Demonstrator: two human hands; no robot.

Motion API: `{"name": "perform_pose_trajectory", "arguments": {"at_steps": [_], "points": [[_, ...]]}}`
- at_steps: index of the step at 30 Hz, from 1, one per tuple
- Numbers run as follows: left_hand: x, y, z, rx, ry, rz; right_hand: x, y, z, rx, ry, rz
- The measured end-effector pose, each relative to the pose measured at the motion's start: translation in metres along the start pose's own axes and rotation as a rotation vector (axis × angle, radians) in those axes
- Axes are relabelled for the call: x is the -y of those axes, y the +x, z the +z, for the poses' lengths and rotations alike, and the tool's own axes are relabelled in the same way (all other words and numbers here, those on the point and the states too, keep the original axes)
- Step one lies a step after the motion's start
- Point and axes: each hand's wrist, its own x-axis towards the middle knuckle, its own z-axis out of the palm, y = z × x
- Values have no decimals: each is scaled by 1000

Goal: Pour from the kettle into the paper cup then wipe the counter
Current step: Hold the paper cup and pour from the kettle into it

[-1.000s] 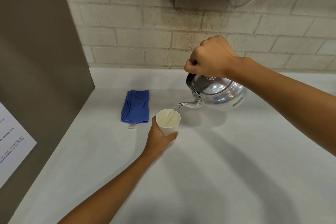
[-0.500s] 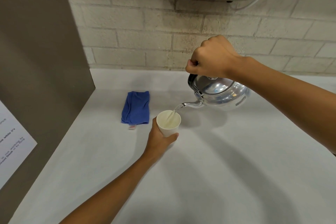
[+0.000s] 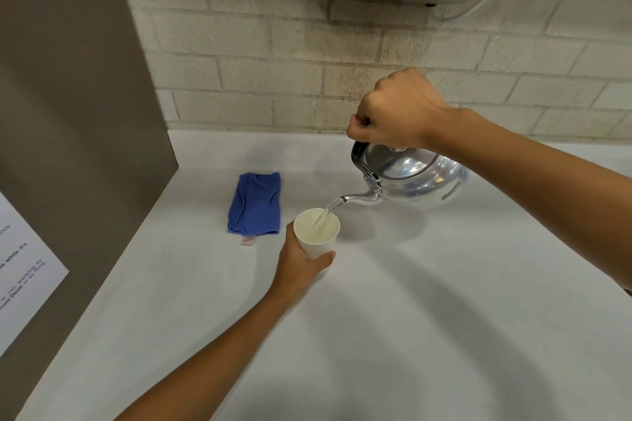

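Polished steel caught the light as the kettle [image 3: 415, 178] hung tilted above the surface [image 3: 427, 301], its spout dipped toward the paper cup [image 3: 316, 232] and a thin stream of liquid [image 3: 326, 215] running into the cup's mouth. The right hand [image 3: 396, 111] was clenched over the kettle's handle; the left hand [image 3: 301, 261] was wrapped round the lower part of the cup, steadying it. Compared with a second before, little had shifted: the tilt of the kettle and the stream looked much the same, so the pour appeared to be mid-course, with the wiping yet to come. A folded blue cloth [image 3: 254, 203] lay just left of the cup, untouched and within reach. Most of the kettle's handle was hidden under the fist, and the far side of its body lay behind the forearm. How full the cup stood was hard to judge, pale liquid against pale paper. Whether the cup's base rested on the surface could not be told, since the fingers covered it. No spill showed near the cup.
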Motion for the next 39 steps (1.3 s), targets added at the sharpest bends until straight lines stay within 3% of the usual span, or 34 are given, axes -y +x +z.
{"name": "perform_pose_trajectory", "arguments": {"at_steps": [39], "points": [[-1, -1, 0, 10, 4, -10, 0, 1, 0, 4, -17, -43]]}}
